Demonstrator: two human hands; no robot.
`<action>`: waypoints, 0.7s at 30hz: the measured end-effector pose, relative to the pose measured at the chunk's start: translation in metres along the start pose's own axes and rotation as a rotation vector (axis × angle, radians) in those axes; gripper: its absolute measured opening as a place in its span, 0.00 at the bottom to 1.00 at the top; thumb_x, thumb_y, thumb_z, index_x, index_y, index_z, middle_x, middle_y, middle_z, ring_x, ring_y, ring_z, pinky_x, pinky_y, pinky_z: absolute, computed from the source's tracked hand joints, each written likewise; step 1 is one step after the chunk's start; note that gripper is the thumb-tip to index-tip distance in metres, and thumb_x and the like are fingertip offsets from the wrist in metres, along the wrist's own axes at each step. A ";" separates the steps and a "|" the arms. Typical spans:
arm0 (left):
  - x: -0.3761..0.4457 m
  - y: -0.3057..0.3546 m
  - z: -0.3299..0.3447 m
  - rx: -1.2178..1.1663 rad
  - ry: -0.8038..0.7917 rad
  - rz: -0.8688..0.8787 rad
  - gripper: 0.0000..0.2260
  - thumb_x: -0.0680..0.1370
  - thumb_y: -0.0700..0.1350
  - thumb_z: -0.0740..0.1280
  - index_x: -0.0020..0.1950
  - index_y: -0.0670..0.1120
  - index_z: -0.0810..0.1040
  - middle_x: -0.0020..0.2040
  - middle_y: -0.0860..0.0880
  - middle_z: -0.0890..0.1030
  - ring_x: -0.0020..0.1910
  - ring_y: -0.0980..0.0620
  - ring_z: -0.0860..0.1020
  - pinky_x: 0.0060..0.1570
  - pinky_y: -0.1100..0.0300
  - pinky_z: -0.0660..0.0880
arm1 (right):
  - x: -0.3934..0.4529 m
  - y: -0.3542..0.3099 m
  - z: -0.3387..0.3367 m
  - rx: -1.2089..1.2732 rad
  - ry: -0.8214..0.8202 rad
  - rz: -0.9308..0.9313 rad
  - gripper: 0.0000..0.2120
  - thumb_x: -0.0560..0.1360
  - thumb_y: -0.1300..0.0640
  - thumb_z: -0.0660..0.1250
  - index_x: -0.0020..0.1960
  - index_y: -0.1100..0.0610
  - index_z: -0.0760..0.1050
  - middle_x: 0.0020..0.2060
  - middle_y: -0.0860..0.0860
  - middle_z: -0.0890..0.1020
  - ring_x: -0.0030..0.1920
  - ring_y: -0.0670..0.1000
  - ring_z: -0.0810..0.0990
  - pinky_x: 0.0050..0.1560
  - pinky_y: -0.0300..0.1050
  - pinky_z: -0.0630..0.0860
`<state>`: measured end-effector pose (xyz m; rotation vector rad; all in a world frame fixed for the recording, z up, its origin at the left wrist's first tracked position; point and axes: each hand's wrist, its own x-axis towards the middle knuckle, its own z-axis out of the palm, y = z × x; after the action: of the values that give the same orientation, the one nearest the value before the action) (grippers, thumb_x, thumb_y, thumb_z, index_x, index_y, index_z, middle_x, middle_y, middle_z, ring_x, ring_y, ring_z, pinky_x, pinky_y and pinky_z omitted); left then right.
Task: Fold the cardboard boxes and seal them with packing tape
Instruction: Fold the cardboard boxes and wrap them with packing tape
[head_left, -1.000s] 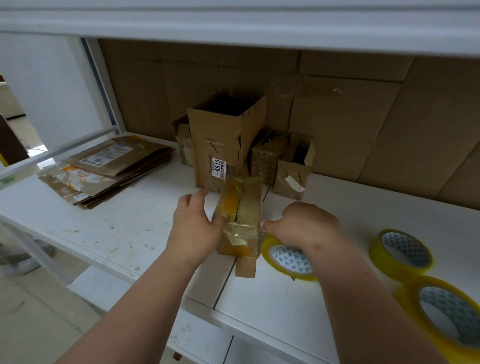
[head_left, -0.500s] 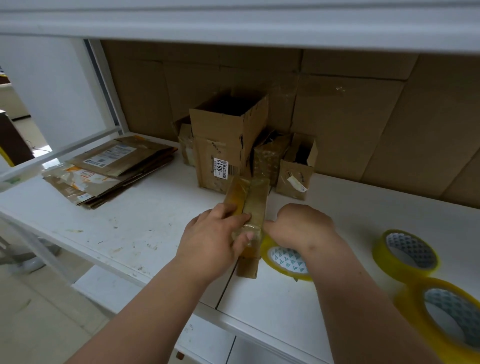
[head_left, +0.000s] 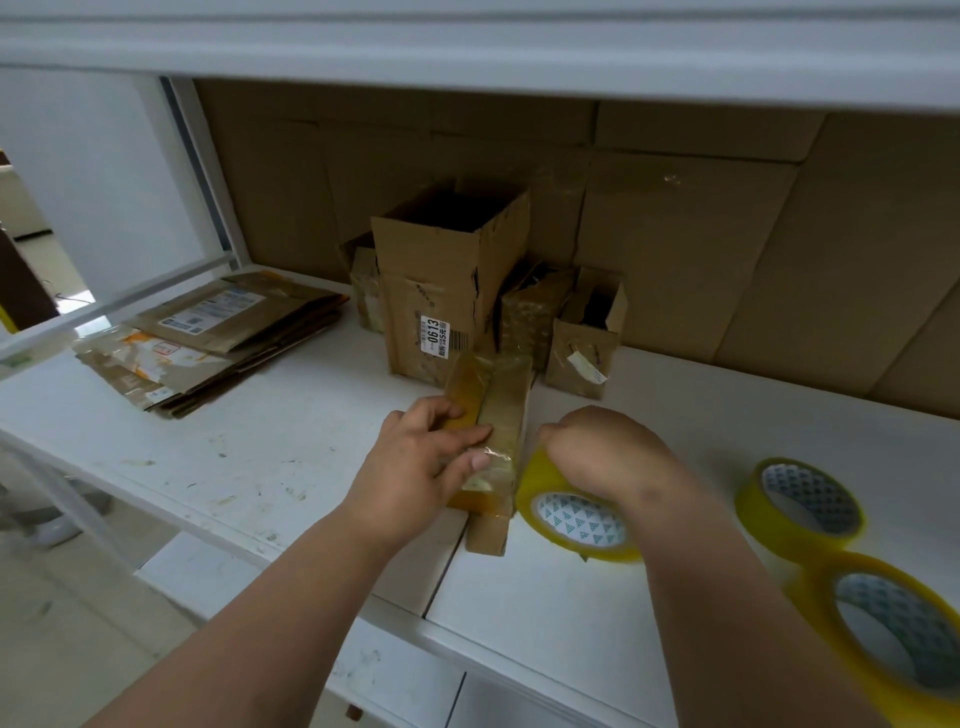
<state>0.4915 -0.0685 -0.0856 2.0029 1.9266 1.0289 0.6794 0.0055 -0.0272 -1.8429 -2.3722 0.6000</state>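
Nearest the camera, two spare tape rolls (head_left: 802, 501) lay flat at the right edge of the white surface (head_left: 260, 452), touching nothing in use.

Just beyond, the right hand (head_left: 605, 452) curled over the top of a yellow tape roll (head_left: 574, 512) standing tilted just right of the small box (head_left: 493, 447); the fingers were hidden behind the knuckles, though it looked to be gripping the roll.

The left hand (head_left: 421, 467) lay over the box, fingers nearly straight, pressing the glossy tape on its top face. A second ago this hand was cupped against the box's left side; by now it had come up over the top with the fingertips on the tape strip. Reading: strip laid, being smoothed down; the seal on this box seemed nearly done, with the tape probably not yet cut from the roll.

Farther back stood a tall open carton (head_left: 441, 280) with a 0613 label, smaller boxes (head_left: 584, 332) beside it. Far left, a stack of flattened cartons (head_left: 208, 338) was not yet folded.
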 end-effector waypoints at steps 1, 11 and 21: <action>0.000 -0.001 0.001 0.009 0.013 0.012 0.21 0.75 0.62 0.62 0.62 0.54 0.82 0.64 0.51 0.73 0.61 0.47 0.69 0.62 0.49 0.72 | -0.001 0.000 -0.003 0.042 -0.028 -0.008 0.15 0.78 0.47 0.55 0.40 0.53 0.72 0.38 0.50 0.75 0.39 0.48 0.73 0.35 0.43 0.65; -0.018 0.001 0.021 -0.095 0.117 0.015 0.26 0.84 0.44 0.56 0.80 0.50 0.52 0.80 0.51 0.56 0.78 0.56 0.56 0.73 0.67 0.54 | -0.012 0.006 -0.009 0.136 -0.072 -0.066 0.09 0.76 0.52 0.64 0.49 0.56 0.79 0.45 0.54 0.80 0.45 0.51 0.79 0.37 0.42 0.70; -0.020 0.012 0.029 -0.565 0.154 -0.379 0.27 0.84 0.48 0.56 0.81 0.54 0.48 0.67 0.69 0.63 0.54 0.84 0.66 0.45 0.86 0.62 | -0.007 -0.005 0.008 -0.125 0.065 -0.140 0.20 0.74 0.32 0.59 0.50 0.46 0.76 0.38 0.44 0.75 0.38 0.44 0.73 0.35 0.41 0.70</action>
<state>0.5195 -0.0794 -0.1080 1.2343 1.7232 1.4396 0.6747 -0.0041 -0.0315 -1.6944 -2.5215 0.3806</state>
